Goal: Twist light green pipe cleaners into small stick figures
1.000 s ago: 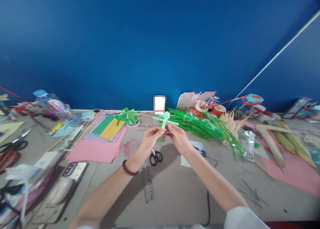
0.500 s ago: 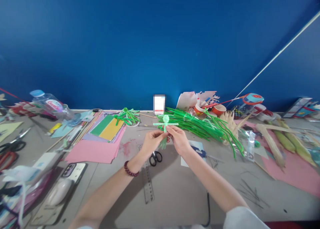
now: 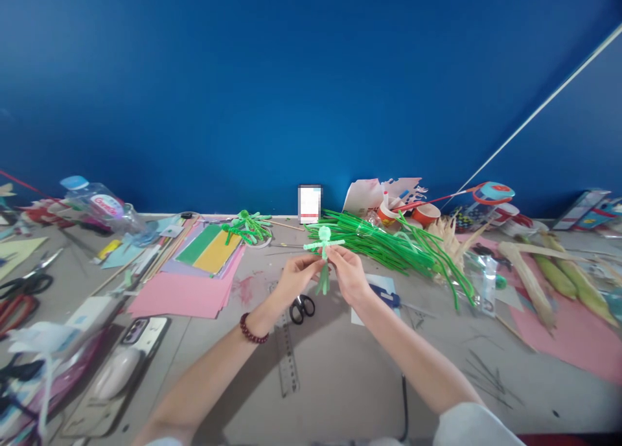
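Observation:
Between my two hands stands a small light-green pipe-cleaner figure (image 3: 324,233), upright, with a round head, arms stretched sideways and strands hanging below. My left hand (image 3: 299,275) pinches it at the body from the left. The fingers of my right hand (image 3: 348,272) close on the body from the other side. Part of the middle is hidden by fingertips. Below the hands lie black-handled scissors (image 3: 302,309), their blades partly covered by my left hand, and a clear ruler (image 3: 286,362). Behind is a pile of green pipe cleaners (image 3: 389,242).
Coloured paper sheets (image 3: 179,295) and more green pipe-cleaner pieces (image 3: 249,227) lie left of my hands. A phone (image 3: 87,420) with a white mouse (image 3: 118,373) on it is nearer. Corn husks (image 3: 564,271), cups and a blue-handled tool (image 3: 383,295) are on the right. A blue wall (image 3: 311,96) rises behind.
The figure has turned slightly: its arms look shorter and tilted, and its lower strands have drawn together. Both hands keep their grip in nearly the same place.

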A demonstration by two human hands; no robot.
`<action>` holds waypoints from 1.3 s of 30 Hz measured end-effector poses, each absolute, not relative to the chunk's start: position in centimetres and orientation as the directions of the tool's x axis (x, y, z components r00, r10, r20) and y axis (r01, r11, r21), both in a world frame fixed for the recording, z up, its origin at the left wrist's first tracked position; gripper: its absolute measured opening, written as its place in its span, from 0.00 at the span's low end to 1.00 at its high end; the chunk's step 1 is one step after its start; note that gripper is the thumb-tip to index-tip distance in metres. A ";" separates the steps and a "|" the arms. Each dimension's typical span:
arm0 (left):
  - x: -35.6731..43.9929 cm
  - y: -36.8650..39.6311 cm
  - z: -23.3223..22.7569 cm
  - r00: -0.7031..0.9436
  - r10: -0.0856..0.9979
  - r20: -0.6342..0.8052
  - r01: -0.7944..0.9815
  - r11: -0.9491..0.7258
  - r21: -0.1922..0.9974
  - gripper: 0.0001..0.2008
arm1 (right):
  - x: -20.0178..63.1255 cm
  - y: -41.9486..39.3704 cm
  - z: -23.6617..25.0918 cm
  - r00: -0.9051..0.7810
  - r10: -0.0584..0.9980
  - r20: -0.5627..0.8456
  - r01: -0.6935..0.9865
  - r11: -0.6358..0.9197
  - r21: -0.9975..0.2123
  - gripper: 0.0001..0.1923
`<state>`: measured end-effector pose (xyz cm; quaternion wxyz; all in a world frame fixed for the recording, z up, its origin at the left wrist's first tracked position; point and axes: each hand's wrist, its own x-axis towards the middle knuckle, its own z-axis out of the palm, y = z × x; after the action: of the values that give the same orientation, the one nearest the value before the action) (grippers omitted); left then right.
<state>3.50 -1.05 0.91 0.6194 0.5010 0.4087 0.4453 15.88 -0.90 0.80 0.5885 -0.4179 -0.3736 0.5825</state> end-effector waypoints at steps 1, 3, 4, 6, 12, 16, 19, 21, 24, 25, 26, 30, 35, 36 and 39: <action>3.5 -1.0 1.0 0.265 0.962 -0.063 -0.135 0.102 0.986 0.14 | 15.9 -0.8 0.7 0.061 0.998 -0.029 -0.371 -0.004 -0.928 0.13; 3.4 -0.9 1.1 0.259 0.964 -0.060 -0.114 0.092 0.989 0.14 | 16.0 -0.7 0.5 0.088 0.996 -0.015 -0.384 0.020 -0.923 0.12; 3.4 -0.9 1.1 0.261 0.964 -0.055 -0.106 0.086 0.991 0.14 | 16.0 -0.6 0.4 0.093 0.995 -0.022 -0.395 0.017 -0.918 0.12; 3.4 -0.8 1.1 0.269 0.962 -0.054 -0.106 0.085 0.991 0.15 | 16.1 -0.4 0.3 0.099 0.994 -0.046 -0.412 -0.001 -0.911 0.13; 3.0 -0.5 1.4 0.350 0.933 -0.084 -0.079 0.119 0.990 0.14 | 16.5 -0.1 0.5 0.009 0.991 -0.135 -0.422 -0.119 -0.899 0.15; 2.6 -0.3 1.1 0.303 0.949 -0.091 -0.035 0.106 0.994 0.13 | 16.6 0.0 0.5 0.021 0.994 -0.105 -0.402 -0.088 -0.911 0.14; 2.7 -0.2 0.7 0.256 0.965 -0.057 -0.032 0.068 0.997 0.14 | 16.7 0.1 0.4 0.057 0.995 -0.077 -0.371 -0.051 -0.927 0.14; 2.8 -0.2 0.6 0.249 0.968 -0.032 -0.028 0.040 0.999 0.13 | 16.8 0.2 0.3 0.045 0.997 -0.062 -0.337 -0.043 -0.940 0.13; 2.8 -0.3 0.8 0.242 0.970 -0.019 -0.019 0.024 1.000 0.13 | 17.1 0.2 0.3 -0.016 0.999 -0.034 -0.249 -0.037 -0.968 0.13; 2.8 -0.3 0.9 0.238 0.971 -0.019 -0.011 0.022 1.000 0.13 | 17.2 0.2 0.3 -0.039 0.999 -0.025 -0.210 -0.033 -0.977 0.14; 2.8 -0.3 1.0 0.234 0.972 -0.021 0.000 0.022 1.000 0.14 | 17.3 0.2 0.2 -0.059 0.998 -0.018 -0.171 -0.028 -0.985 0.14; 2.5 -0.2 1.1 0.249 0.967 -0.044 0.041 0.034 0.999 0.14 | 17.4 0.2 0.1 -0.080 0.997 -0.011 -0.051 -0.015 -0.999 0.13; 2.3 0.1 0.8 0.358 0.933 -0.039 -0.073 0.069 0.995 0.14 | 17.4 0.2 0.2 -0.072 0.997 -0.004 -0.010 -0.005 -1.000 0.12; 2.3 0.2 0.8 0.377 0.925 -0.037 -0.099 0.080 0.992 0.14 | 17.4 0.2 0.3 -0.073 0.997 -0.004 -0.013 -0.005 -1.000 0.12; 2.1 0.3 0.8 0.426 0.904 -0.039 -0.151 0.113 0.982 0.12 | 17.5 0.0 0.7 -0.109 0.994 -0.009 -0.021 -0.011 -1.000 0.10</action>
<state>2.10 0.26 0.77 0.6564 0.5310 0.3545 0.4019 17.54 0.02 0.71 0.4751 -0.4690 -0.5184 0.5344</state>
